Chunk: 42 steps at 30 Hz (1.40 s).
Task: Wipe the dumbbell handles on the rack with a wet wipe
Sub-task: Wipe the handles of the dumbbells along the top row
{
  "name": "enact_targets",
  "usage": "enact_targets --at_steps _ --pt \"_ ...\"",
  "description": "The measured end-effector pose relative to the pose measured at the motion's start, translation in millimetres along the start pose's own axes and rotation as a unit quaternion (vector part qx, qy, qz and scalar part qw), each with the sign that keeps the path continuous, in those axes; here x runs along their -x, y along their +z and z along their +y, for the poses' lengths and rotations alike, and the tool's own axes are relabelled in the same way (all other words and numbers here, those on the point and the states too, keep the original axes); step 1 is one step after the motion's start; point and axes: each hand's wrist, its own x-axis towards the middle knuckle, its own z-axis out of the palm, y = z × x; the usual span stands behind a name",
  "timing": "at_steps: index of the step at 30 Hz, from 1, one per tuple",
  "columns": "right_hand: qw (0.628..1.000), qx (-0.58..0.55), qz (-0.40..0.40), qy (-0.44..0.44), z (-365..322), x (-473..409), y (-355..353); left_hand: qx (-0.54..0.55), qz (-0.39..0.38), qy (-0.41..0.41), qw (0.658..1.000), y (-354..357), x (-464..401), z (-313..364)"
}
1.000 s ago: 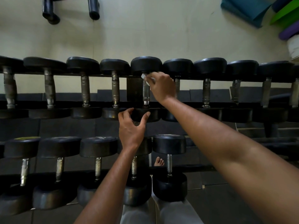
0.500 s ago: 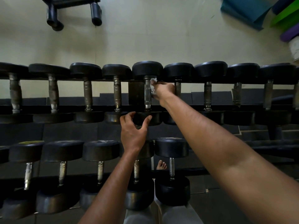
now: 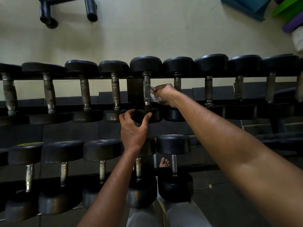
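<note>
Wet wipe (image 3: 154, 97): small, white, crumpled, against the right side of a knurled steel dumbbell handle (image 3: 146, 89), upper tier of rack (image 3: 105, 106).

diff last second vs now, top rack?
Right hand, gripping the wet wipe, slid down the handle from its far end toward the near end. Left hand kept cupping that dumbbell's near head. No dumbbell moved.
</note>
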Motion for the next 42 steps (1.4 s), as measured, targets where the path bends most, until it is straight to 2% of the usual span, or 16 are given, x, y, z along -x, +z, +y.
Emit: enact_targets --at_steps 4,7,9,11,13,15,19,21,23,27,29,33,36,38,40,42 --pt "0.998 0.041 0.015 -0.036 17.5 6.6 3.3 0.0 -0.003 0.0 1.0 0.2 -0.6 -0.9" --pt "0.988 0.138 0.008 -0.075 22.6 14.8 0.0 -0.004 -0.002 -0.003 1.0 0.2 -0.7 -0.5" --pt "0.959 0.253 -0.007 -0.125 16.2 22.3 -7.9 -0.005 0.0 -0.002 1.0 -0.1 -0.2 0.4" --pt "0.922 0.322 0.026 -0.215 -3.3 31.8 -12.3 -0.009 0.003 -0.004 1.0 -0.1 -0.5 0.6" --pt "0.858 0.373 0.067 -0.347 -31.3 32.7 -9.4 -0.009 0.003 -0.007 1.0 0.0 -0.9 0.0" --pt "0.777 0.449 0.053 -0.437 -57.8 25.9 -1.0 -0.009 0.004 -0.006 1.0 -0.8 0.2 0.0" --pt "0.604 0.668 0.053 -0.432 -79.7 9.8 14.1 -0.006 0.003 0.001 1.0 -3.8 0.4 1.4" --pt "0.559 0.715 0.062 -0.414 -79.6 10.7 18.2 -0.005 0.003 0.002 1.0 -3.8 1.0 1.6" --pt "0.564 0.726 0.062 -0.389 -78.7 13.5 22.8 -0.001 0.005 -0.003 1.0 -3.2 1.5 2.1" --pt "0.612 0.715 0.055 -0.334 -81.5 21.4 31.7 -0.004 0.005 -0.004 1.0 -1.4 1.9 1.5" --pt "0.634 0.707 0.021 -0.311 -83.1 24.1 35.9 -0.006 0.003 -0.006 1.0 -1.6 1.6 0.0" --pt "0.641 0.703 -0.057 -0.303 -64.2 37.4 43.1 -0.007 0.005 -0.006 1.0 -1.4 3.1 -0.5" --pt "0.664 0.677 -0.086 -0.305 -42.2 42.4 46.0 0.008 0.021 -0.015 1.0 3.3 6.9 -3.3" --pt "0.713 0.627 -0.081 -0.303 -35.3 41.9 40.0 0.032 0.038 -0.042 0.998 10.1 14.2 -5.8" --pt "0.801 0.511 -0.055 -0.305 -30.6 42.8 24.6 0.108 0.04 -0.114 0.987 20.9 22.2 -11.8" --pt "0.889 0.356 -0.009 -0.29 -18.5 43.9 5.5 0.219 0.003 -0.199 0.955 31.6 24.9 -15.8"
